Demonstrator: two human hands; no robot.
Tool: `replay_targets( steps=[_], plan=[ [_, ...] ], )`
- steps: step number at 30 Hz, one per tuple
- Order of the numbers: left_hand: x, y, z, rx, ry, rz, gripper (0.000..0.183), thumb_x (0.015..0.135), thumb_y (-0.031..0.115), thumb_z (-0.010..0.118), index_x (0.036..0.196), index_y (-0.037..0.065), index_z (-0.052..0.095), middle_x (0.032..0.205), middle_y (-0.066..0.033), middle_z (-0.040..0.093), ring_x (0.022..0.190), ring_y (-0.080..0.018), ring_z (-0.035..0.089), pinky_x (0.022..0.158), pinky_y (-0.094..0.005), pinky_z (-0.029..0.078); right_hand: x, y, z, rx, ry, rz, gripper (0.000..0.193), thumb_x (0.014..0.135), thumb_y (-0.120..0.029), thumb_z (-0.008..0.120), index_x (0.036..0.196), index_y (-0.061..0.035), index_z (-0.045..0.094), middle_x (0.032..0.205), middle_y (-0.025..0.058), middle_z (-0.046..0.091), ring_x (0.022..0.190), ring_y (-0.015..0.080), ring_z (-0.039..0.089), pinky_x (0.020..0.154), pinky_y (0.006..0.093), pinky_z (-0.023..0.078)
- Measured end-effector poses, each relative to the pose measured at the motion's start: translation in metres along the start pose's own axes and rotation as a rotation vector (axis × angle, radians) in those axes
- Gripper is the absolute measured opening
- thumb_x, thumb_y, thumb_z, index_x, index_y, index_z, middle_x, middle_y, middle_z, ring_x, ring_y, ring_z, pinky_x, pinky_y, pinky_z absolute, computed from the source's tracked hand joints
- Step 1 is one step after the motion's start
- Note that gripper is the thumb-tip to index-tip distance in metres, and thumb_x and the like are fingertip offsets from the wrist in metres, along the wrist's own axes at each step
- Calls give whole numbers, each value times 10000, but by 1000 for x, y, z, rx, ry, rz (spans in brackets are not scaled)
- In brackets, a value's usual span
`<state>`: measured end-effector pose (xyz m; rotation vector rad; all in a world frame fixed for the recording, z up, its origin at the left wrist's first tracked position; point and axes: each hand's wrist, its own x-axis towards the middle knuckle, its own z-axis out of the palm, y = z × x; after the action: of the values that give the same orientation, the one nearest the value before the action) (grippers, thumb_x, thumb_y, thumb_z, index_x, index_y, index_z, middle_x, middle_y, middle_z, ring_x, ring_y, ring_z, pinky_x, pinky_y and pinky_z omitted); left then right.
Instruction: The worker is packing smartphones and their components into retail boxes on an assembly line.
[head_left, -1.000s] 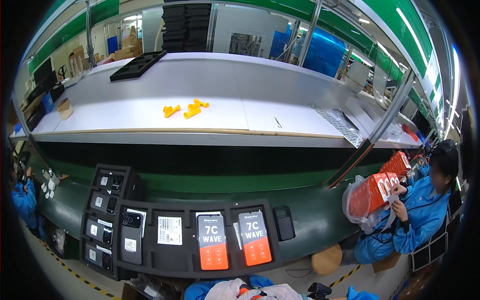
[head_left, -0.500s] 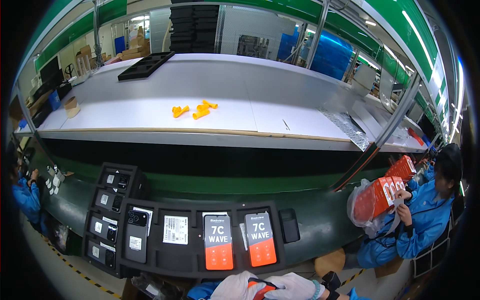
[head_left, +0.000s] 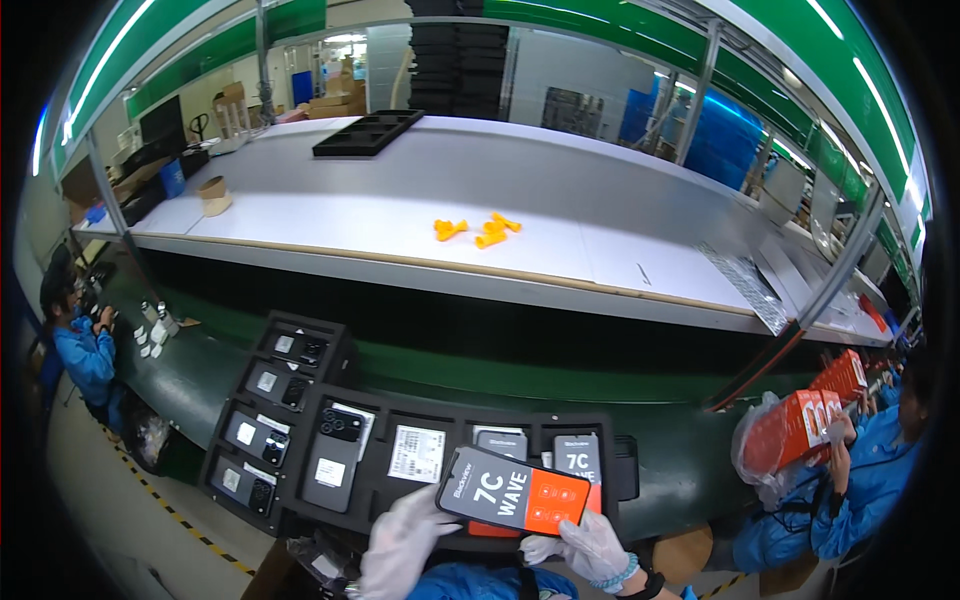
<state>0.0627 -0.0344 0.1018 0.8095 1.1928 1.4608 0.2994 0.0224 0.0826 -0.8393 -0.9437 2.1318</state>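
Note:
A smartphone (head_left: 470, 497) with a grey-and-orange printed screen film is held up face-on and tilted, over the front of the black tray. My right hand (head_left: 590, 550), in a white glove, grips its lower right corner with the thumb at the front edge. My left hand (head_left: 405, 540), also gloved, is at the phone's left end, fingers stretched out and fingertips by its edge. Behind the held phone, two similar phones lie partly hidden in the tray (head_left: 378, 480); one is the right phone (head_left: 578, 455). A dark phone (head_left: 328, 475) lies camera side up at the tray's left.
Another black tray (head_left: 262, 408) with several phones stands at left. Beyond are a green work surface (head_left: 680, 450) and a white shelf (head_left: 350, 200) with yellow pieces (head_left: 490, 240). Co-workers sit left (head_left: 85, 350) and right (head_left: 870, 470), the right one beside red boxes (head_left: 800, 430).
My hands have risen from the lower edge and moved apart, the phone now showing its printed face. The view has shifted, so the trays and shelf sit further right and lower.

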Motion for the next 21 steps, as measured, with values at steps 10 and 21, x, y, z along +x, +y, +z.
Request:
replay_targets(
  steps=[10, 21],
  plan=[
    [20, -59, -61, 1314, 381, 445, 427, 869, 56, 493, 1295, 59, 478, 1268, -239, 495, 1013, -397, 520, 854, -462, 438, 13, 7, 40, -240, -301, 261, 445, 978, -293, 495, 1250, 58, 523, 1066, 197, 658, 961, 250, 661, 862, 342, 521],
    [65, -36, -82, 1358, 49, 737, 397, 850, 58, 523, 1246, 28, 528, 1250, -243, 505, 1048, -384, 541, 879, -437, 448, -4, -31, 6, -475, 58, -130, 533, 1002, -336, 408, 1193, 152, 509, 1034, 249, 652, 950, 311, 662, 873, 392, 527]
  ],
)
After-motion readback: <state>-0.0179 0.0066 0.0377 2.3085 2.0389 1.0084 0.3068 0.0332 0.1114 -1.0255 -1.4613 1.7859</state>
